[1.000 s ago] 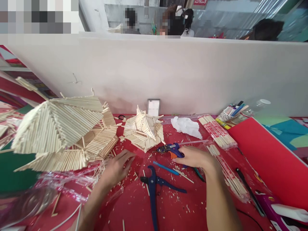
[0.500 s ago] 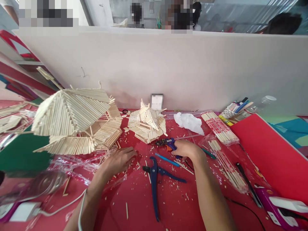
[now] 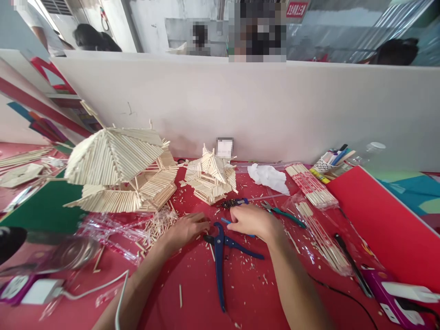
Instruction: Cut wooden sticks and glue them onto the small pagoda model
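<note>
My left hand [image 3: 190, 229] is low over the red table, beside a pile of short stick pieces [image 3: 161, 224]; its fingers are bent and their tips are too small to make out. My right hand [image 3: 252, 221] is over a blue pen [image 3: 225, 221], its fingers curled and partly hidden. Just behind it lies the glue gun [image 3: 237, 202]. Between and below my hands rests a dark blue cutter [image 3: 219, 266] with its handles spread. A small stick model [image 3: 211, 178] stands behind my hands, and a larger roofed stick model [image 3: 113, 158] is at the left.
Bundles of sticks [image 3: 311, 185], green-handled pliers [image 3: 288, 215] and a red board [image 3: 385, 220] are at the right. White crumpled paper [image 3: 268, 178] lies further back. A white cable [image 3: 92, 289] runs by my left forearm. A pale partition [image 3: 257, 105] borders the table.
My right hand has let go of the glue gun and moved left, over the blue pen. My left hand has shifted slightly right. The view has tilted and turned a little.
</note>
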